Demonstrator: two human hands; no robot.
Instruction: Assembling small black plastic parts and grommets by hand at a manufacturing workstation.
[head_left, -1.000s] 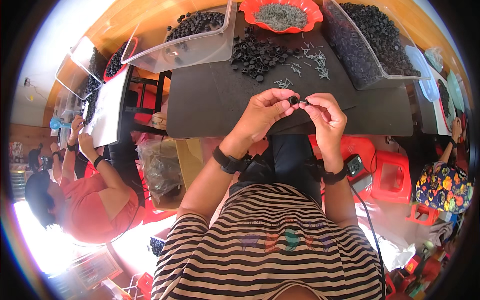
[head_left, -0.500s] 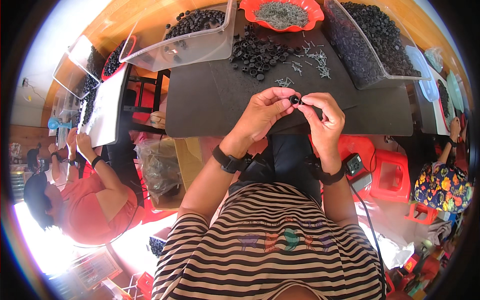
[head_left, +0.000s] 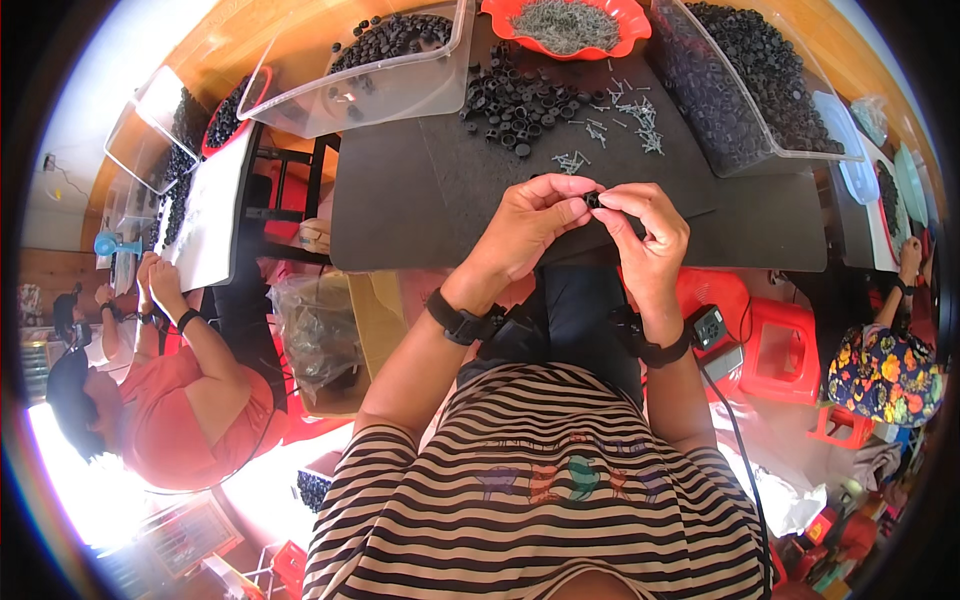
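Observation:
In front of my chest, over the near edge of the dark table [head_left: 400,215], a small black round plastic part [head_left: 592,200] sits between my two hands. My left hand [head_left: 532,222] pinches it from the left with thumb and forefinger. From the right, the thumb and fingertips of my right hand [head_left: 648,228] close on the same part, covering much of it. Beyond the hands lies a loose heap of black plastic caps [head_left: 520,108]. Next to it, silvery screws [head_left: 640,122] are scattered, with a small cluster [head_left: 571,162] nearer to my hands.
A red scalloped bowl [head_left: 636,40] of screws stands at the far edge. Clear bins with black parts flank it, one left [head_left: 400,105] and one right [head_left: 715,130]. Co-workers sit at the left [head_left: 190,400] and right [head_left: 885,370]. A red stool [head_left: 785,350] is beside me.
My fingertips have come closer together around the black part, and the pale spot that showed on it is now hidden. My arms have hardly moved.

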